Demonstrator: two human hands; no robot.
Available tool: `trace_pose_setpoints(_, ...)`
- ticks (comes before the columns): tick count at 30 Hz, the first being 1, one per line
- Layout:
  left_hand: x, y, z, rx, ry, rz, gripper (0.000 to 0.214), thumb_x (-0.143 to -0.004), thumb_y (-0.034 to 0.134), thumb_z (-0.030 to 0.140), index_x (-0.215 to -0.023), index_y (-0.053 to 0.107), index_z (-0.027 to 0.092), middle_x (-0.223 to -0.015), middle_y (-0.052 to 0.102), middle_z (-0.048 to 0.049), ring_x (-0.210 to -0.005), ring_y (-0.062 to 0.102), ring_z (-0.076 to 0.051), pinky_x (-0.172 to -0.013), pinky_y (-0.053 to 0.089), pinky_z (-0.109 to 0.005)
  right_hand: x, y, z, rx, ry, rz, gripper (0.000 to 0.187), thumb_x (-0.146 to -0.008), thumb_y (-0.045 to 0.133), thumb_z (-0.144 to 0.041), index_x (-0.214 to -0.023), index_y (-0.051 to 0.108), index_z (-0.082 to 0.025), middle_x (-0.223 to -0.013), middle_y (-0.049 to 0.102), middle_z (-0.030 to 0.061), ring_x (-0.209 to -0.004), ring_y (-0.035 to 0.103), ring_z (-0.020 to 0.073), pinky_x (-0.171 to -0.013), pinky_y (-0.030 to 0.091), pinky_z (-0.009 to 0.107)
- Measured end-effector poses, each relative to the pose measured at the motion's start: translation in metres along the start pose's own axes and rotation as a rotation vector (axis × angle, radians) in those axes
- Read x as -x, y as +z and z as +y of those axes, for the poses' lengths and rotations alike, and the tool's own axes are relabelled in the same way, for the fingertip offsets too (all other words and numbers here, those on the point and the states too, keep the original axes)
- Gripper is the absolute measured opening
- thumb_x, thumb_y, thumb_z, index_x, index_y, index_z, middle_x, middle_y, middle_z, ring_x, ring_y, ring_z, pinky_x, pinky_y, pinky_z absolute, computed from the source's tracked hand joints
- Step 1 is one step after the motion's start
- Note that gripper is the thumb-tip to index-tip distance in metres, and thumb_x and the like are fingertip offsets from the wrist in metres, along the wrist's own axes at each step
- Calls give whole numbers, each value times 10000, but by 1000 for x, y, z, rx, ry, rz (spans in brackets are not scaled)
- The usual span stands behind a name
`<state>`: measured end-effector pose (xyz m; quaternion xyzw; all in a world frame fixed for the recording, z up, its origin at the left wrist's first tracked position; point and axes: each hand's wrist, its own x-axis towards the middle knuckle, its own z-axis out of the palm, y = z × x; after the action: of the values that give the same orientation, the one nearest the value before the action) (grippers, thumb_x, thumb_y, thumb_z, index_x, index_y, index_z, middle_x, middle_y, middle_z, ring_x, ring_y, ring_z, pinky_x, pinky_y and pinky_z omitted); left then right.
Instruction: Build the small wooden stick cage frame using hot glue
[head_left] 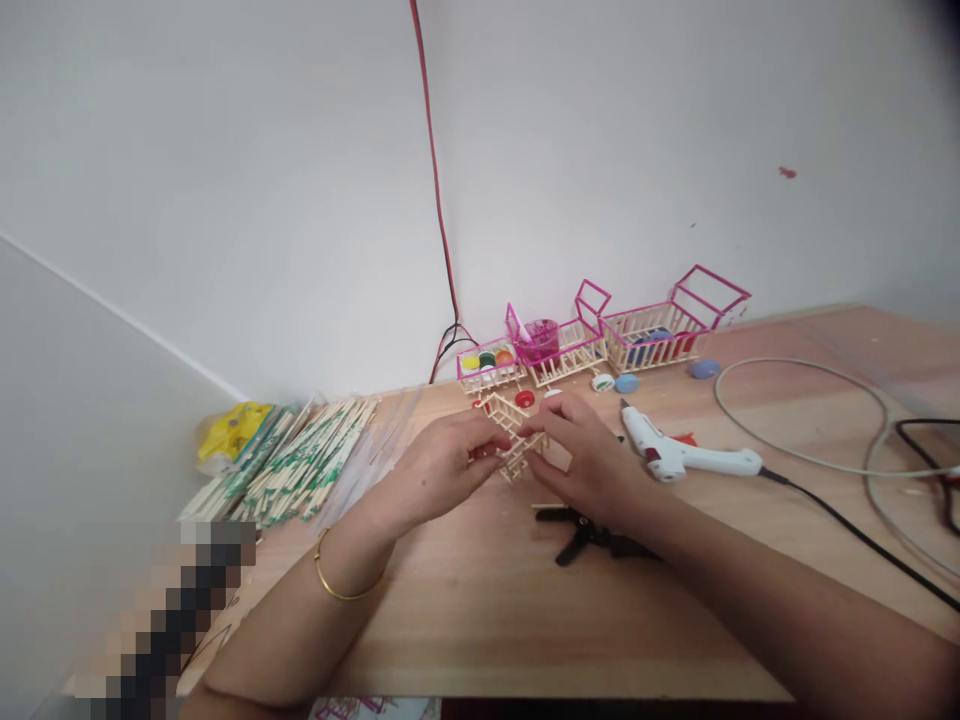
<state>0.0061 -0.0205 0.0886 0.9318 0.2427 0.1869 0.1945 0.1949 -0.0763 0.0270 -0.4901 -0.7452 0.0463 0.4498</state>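
At the table's left edge, a yellow packet and a heap of sticks are lying side by side, touching. Toward centre, the left hand is being held just above the wood, with a bangle being worn on its wrist. Its fingers are being curled nearly closed, thumb and fingertips pinching the left side of a small frame of sticks. The frame is being held tilted between both hands, just in front of a red cap. Its right side is being gripped by the right hand, fingers bent and closed on it. Under that wrist a black tool is lying flat. Just right of it, a glue gun is resting on its side, its black cord trailing off. Behind, near the wall, pink-edged baskets are standing in a row.
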Motion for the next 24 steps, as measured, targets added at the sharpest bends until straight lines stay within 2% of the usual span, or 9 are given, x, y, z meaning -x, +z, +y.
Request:
trace_pose_setpoints(4,0,1,-2,-13,8,-9,217,-763,552,68,-936,634,171,-834,639,-20,-721,554,-117,-646,451,-225,-3,-6,12,8,76,103,254,-785,535,-130,-1020,583,-214,-967,557,73,-907,533,219,-802,456,386)
trace_pose_setpoints(11,1,3,-5,-35,24,-4,250,-755,551,65,-968,617,179,-880,636,-20,-720,553,-111,-654,455,-223,-6,-6,24,-48,194,63,271,-746,521,-142,-1001,589,-203,-882,616,49,-797,558,185,-713,468,337)
trace_pose_setpoints(16,0,0,-3,-41,26,-18,223,-769,573,93,-968,630,175,-879,645,-33,-744,566,-126,-670,467,-241,-6,-6,24,-54,158,69,247,-747,526,-154,-981,591,-202,-873,620,50,-785,563,185,-712,472,337)
trace_pose_setpoints(24,1,1,-1,-29,42,-19,213,-800,570,111,-992,628,183,-949,658,-42,-797,587,-136,-722,485,-260,-2,-5,10,-80,22,29,229,-778,537,-113,-973,579,-226,-993,565,70,-978,543,230,-858,452,396)
